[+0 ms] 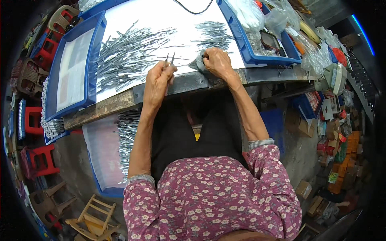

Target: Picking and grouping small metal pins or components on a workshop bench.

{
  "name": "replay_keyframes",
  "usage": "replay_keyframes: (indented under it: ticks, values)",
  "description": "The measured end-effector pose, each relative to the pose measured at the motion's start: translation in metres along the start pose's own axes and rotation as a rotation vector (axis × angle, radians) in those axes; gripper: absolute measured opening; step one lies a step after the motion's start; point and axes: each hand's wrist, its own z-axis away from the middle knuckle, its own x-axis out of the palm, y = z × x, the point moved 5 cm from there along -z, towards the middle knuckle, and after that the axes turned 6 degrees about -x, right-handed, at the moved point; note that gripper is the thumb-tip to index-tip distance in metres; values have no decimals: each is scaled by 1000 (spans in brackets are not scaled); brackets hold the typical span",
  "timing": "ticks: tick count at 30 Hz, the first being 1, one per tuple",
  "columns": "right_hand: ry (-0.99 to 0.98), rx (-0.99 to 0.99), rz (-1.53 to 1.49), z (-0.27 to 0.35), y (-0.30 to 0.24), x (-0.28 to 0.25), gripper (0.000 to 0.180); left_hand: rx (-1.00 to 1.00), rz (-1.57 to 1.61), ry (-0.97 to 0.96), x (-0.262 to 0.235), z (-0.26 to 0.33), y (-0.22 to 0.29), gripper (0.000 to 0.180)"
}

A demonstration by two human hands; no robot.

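Seen from above, a person in a purple flowered top leans over a counter with a worn metal front edge. The left hand is closed, its fingers pinching a pair of thin metal tweezers whose two tips point away across a white sheet. The right hand is curled down onto a small crumpled grey cloth, which lies on the sheet just beside the tweezers.

A broad heap of similar metal pieces spreads over the sheet to the left of the hands, and a smaller heap lies just beyond the right hand. A blue tray with a pale lining borders the sheet on the left; another blue tray on the right holds clear plastic bags. A black cable loops across the far end of the sheet.

Below the counter, beside the person's left arm, a further blue tray carries more metal pieces. Red plastic stools and a wooden stool stand on the floor to the left; cardboard boxes crowd the right.
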Motion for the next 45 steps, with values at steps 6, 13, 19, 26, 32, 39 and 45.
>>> replay_keyframes:
  ticks: [6,13,19,26,32,39,45]
  values:
    - [-58,-20,22,-3,2,10,15,238,-621,167,-3,-39,16,19]
    - [15,-36,-55,4,3,3,20,348,-980,96,15,-79,-2,16]
    - [38,36,-296,8,4,-3,20,324,-1070,53,17,-94,-21,20]
    - [133,31,-330,14,5,-5,18,508,-1032,131,15,-93,-23,15]
    - [130,130,-548,16,11,-5,14,514,-712,179,19,-82,-4,11]
    - [205,224,-902,26,9,-14,13,237,-64,43,37,-38,13,13]
    - [154,335,-1268,34,-2,-21,9,-19,273,-117,51,-13,-9,18]
